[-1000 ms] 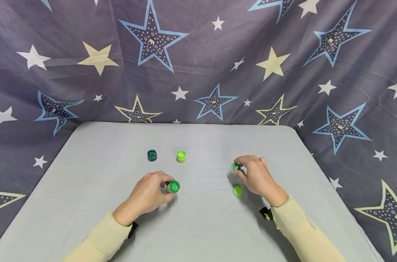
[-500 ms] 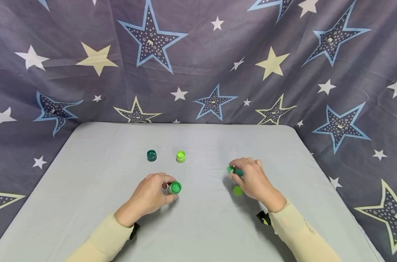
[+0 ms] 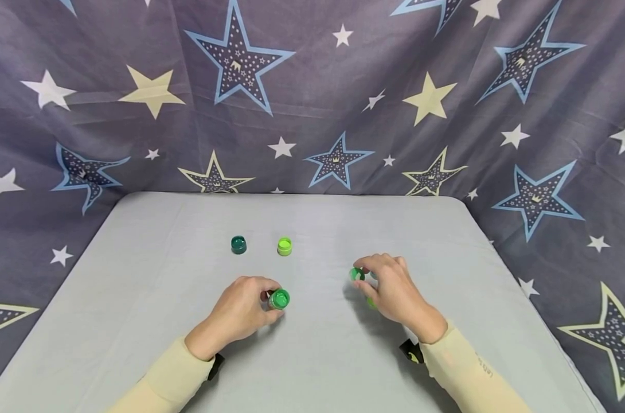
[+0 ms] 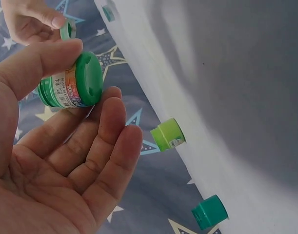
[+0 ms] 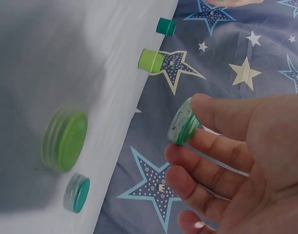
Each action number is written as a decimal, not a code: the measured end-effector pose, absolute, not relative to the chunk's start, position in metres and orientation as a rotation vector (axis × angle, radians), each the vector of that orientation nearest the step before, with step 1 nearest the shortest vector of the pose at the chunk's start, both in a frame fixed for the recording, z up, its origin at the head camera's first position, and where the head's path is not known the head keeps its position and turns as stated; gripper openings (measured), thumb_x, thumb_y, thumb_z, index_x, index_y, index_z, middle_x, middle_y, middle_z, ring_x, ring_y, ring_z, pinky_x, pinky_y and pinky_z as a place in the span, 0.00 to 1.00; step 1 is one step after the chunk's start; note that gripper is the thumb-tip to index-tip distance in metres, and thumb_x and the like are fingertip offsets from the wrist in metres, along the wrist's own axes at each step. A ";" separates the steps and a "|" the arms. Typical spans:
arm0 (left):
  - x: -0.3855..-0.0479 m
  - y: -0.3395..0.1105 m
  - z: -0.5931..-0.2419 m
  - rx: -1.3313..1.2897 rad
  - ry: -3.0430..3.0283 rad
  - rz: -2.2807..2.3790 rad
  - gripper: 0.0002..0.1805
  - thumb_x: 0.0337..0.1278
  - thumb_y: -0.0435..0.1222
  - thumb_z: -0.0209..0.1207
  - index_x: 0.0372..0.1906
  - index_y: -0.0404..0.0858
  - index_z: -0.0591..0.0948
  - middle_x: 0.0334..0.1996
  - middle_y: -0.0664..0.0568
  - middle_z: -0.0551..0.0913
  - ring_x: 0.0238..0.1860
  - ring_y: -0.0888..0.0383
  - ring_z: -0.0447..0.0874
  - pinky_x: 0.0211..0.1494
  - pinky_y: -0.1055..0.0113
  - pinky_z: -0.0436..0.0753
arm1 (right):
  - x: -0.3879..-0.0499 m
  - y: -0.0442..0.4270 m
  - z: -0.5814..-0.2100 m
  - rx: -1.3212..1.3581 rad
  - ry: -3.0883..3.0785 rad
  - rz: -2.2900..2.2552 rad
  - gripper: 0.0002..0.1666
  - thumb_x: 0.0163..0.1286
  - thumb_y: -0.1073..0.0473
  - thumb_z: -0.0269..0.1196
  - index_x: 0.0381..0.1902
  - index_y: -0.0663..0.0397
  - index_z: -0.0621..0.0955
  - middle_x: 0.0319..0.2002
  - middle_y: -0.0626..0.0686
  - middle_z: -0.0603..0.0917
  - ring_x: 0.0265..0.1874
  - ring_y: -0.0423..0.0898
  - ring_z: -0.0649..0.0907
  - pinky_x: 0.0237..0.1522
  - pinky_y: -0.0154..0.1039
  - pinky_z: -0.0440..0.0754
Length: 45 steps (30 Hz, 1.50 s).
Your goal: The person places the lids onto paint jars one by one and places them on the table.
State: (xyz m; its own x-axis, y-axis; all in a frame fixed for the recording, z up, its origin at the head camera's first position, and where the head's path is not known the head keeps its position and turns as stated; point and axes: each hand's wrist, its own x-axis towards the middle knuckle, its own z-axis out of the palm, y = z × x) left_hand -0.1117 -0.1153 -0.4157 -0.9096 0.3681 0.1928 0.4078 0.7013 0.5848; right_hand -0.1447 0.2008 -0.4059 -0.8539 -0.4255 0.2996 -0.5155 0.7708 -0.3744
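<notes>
My left hand (image 3: 240, 312) pinches a small green paint jar (image 3: 279, 299) between thumb and fingers, above the table. The jar is uncapped and tilted, its green paint showing; a printed label is visible in the left wrist view. To the right, my right hand (image 3: 395, 295) holds a clear-sided green lid (image 3: 356, 275) by its edges, raised off the table and apart from the jar. Beneath that hand lies a light green lid (image 5: 65, 141), partly covered in the head view. A teal lid (image 5: 78, 193) rests near it, mostly hidden behind the fingers from above.
Farther back on the pale table (image 3: 312, 367) stand two uncapped paint jars, one dark green (image 3: 238, 245) and one light green (image 3: 284, 246). A star-patterned dark cloth (image 3: 312, 103) hangs behind the table's far edge.
My right hand has moved left and slightly nearer with the green lid, now covering part of the light green lid. The left hand has shifted slightly right with the jar. The hands are closer together.
</notes>
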 end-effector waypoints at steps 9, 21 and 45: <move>-0.110 -0.107 -0.418 -0.654 -2.855 -0.957 0.13 0.40 0.33 0.80 0.36 0.43 0.89 0.30 0.62 0.83 0.29 0.62 0.76 0.34 0.70 0.75 | -0.138 0.194 -0.410 0.783 -2.732 0.719 0.17 0.61 0.59 0.76 0.48 0.50 0.86 0.40 0.43 0.86 0.40 0.46 0.82 0.45 0.45 0.64; -0.106 -0.099 -0.419 -0.672 -2.858 -0.929 0.13 0.40 0.34 0.80 0.34 0.44 0.89 0.28 0.63 0.82 0.27 0.66 0.73 0.33 0.70 0.74 | -0.129 0.183 -0.409 0.834 -2.707 0.770 0.15 0.61 0.59 0.77 0.45 0.49 0.86 0.43 0.45 0.87 0.44 0.46 0.83 0.48 0.46 0.66; -0.103 -0.089 -0.418 -0.693 -2.837 -0.897 0.14 0.39 0.35 0.81 0.35 0.44 0.90 0.28 0.62 0.82 0.27 0.67 0.72 0.32 0.70 0.75 | -0.116 0.163 -0.410 0.955 -2.678 0.788 0.16 0.61 0.56 0.76 0.47 0.48 0.86 0.41 0.44 0.87 0.41 0.46 0.83 0.46 0.44 0.66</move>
